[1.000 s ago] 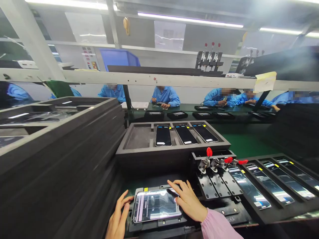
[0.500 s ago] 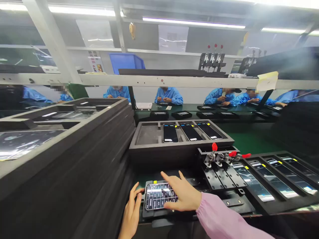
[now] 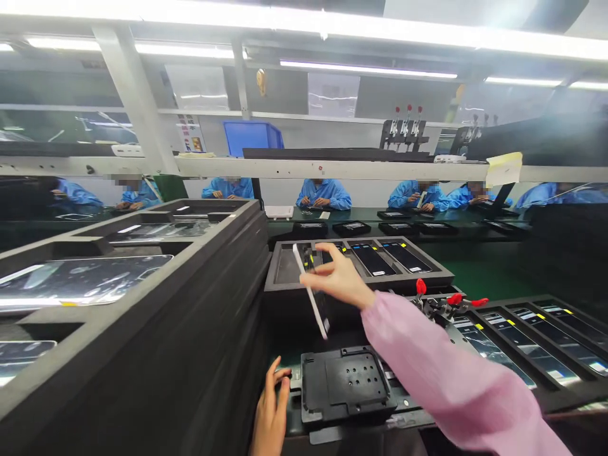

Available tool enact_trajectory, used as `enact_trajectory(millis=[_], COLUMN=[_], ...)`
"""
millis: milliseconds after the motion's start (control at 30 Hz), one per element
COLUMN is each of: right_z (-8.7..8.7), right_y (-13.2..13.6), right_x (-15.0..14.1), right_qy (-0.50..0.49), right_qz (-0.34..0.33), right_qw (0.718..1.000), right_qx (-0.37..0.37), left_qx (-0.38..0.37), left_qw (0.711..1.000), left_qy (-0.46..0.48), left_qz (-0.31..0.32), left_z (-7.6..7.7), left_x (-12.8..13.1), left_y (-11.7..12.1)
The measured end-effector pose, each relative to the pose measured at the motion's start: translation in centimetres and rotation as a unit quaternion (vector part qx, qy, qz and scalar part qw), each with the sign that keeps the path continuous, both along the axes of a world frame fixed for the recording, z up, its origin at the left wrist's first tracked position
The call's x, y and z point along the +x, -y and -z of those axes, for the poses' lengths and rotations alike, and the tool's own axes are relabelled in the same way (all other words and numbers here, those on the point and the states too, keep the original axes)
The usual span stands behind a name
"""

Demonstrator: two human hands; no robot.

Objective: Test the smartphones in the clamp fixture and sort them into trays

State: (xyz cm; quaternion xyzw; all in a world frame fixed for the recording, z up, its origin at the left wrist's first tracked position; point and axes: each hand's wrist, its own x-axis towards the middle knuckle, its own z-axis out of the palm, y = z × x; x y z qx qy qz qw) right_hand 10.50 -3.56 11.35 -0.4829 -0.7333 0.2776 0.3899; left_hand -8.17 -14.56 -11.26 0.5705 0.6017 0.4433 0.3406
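My right hand (image 3: 337,278) grips a smartphone (image 3: 311,291) by its long edges, thumb on one side and fingers on the other. The phone is held up on edge, steeply tilted, in front of the foam tray (image 3: 280,285). Below it lies a black test fixture (image 3: 332,386) with a bare recessed bed and several small holes. At the fixture's left side, my left hand (image 3: 272,408) has its thumb and fingers closed around a small side tab (image 3: 295,377). Other phones (image 3: 373,259) lie in the tray's slots, with yellow stickers at their tops.
To the left rises a tall stack of dark foam trays (image 3: 209,304) with phones in the top one. A clamp fixture with red handles (image 3: 455,299) and a tray of lit phones (image 3: 515,342) are at right. Co-workers in blue (image 3: 325,193) sit across the bench.
My right hand has lifted the phone off the fixture and carried it up toward the foam tray. My left hand stays at the fixture's left side. The view has shifted.
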Motion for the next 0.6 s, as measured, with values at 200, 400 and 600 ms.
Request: enact_trajectory(millis=[200,400,600], right_z=[-4.4,-1.8,-2.0], right_y=[-10.6,-11.5,-12.0], right_x=[-4.8,-9.2,-5.2], right_qy=[0.112,0.185,0.223], right_qz=[0.149,0.2,0.228], right_qw=[0.974,0.955,0.945], right_qx=[-0.126,-0.118,-0.078], left_qx=[0.003,0.039,0.049], left_qw=[1.0,0.999,0.997], left_qy=[0.004,0.015,-0.003], left_qz=[0.002,-0.031,-0.051], left_z=[-0.4,0.6,1.1], left_x=[0.2,0.3,0.6], left_y=[0.2,-0.3,-0.5])
